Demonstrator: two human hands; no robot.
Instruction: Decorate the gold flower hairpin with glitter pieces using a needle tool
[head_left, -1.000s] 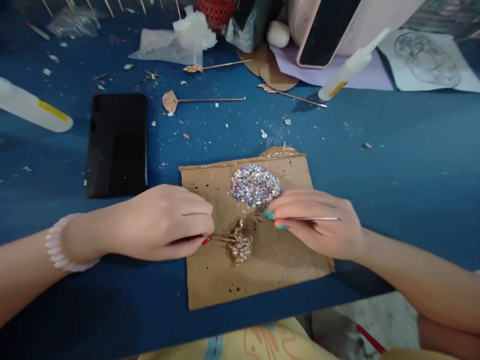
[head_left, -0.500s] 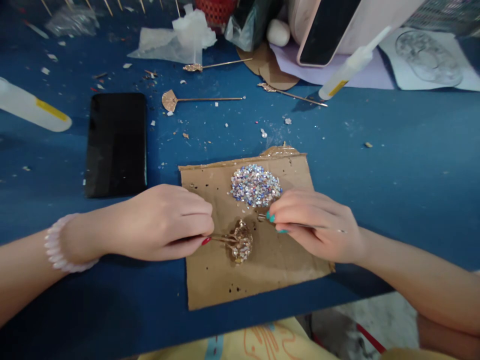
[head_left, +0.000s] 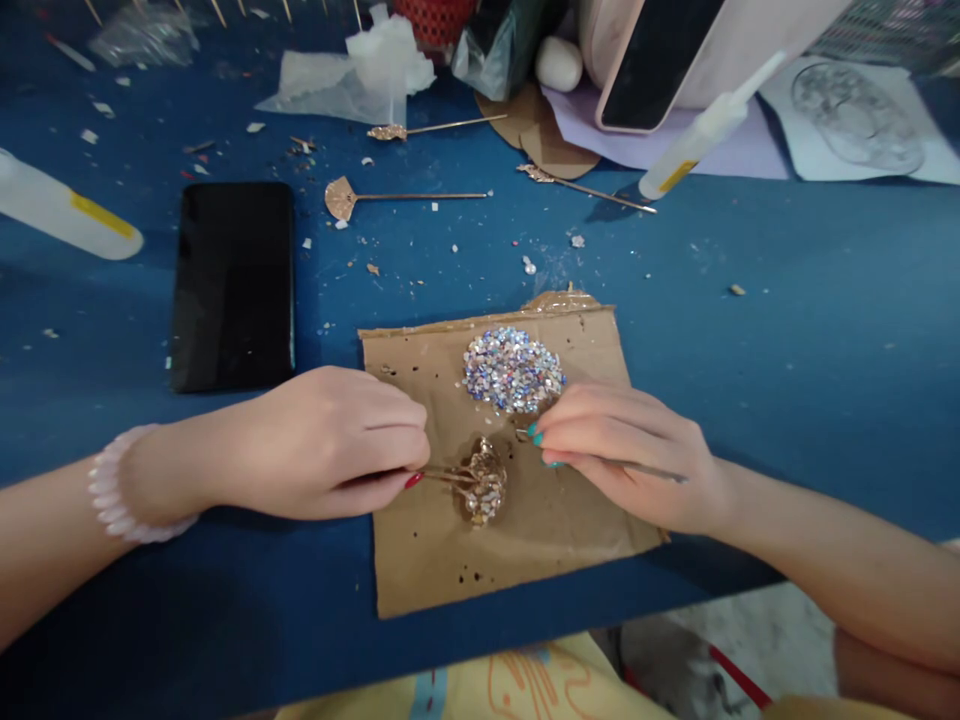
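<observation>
Near the left part of the cardboard (head_left: 420,570), my left hand (head_left: 337,445) is closed around the stem of a gold hairpin (head_left: 486,485). Its ornate head, set with small shiny stones, is over the cardboard; the rest of the stem is hidden in my fingers. My right hand (head_left: 622,445) pinches slim metal tweezers (head_left: 645,467), their tip just right of the hairpin head. Whether the tip grips a stone is too small to tell. Beyond both hands lies a pile of glittering rhinestones (head_left: 514,368) in white, blue and pink.
A black phone (head_left: 234,285) lies left of the cardboard. White glue bottles, one on the left (head_left: 67,210) and one on the right (head_left: 690,145), rest nearby. Behind are more gold pins (head_left: 420,197), plastic bags (head_left: 330,85), a propped phone (head_left: 656,60) and scattered scraps.
My right hand has shifted slightly, and the tweezers' rear end has tilted a little lower. My left hand and the hairpin stay almost still.
</observation>
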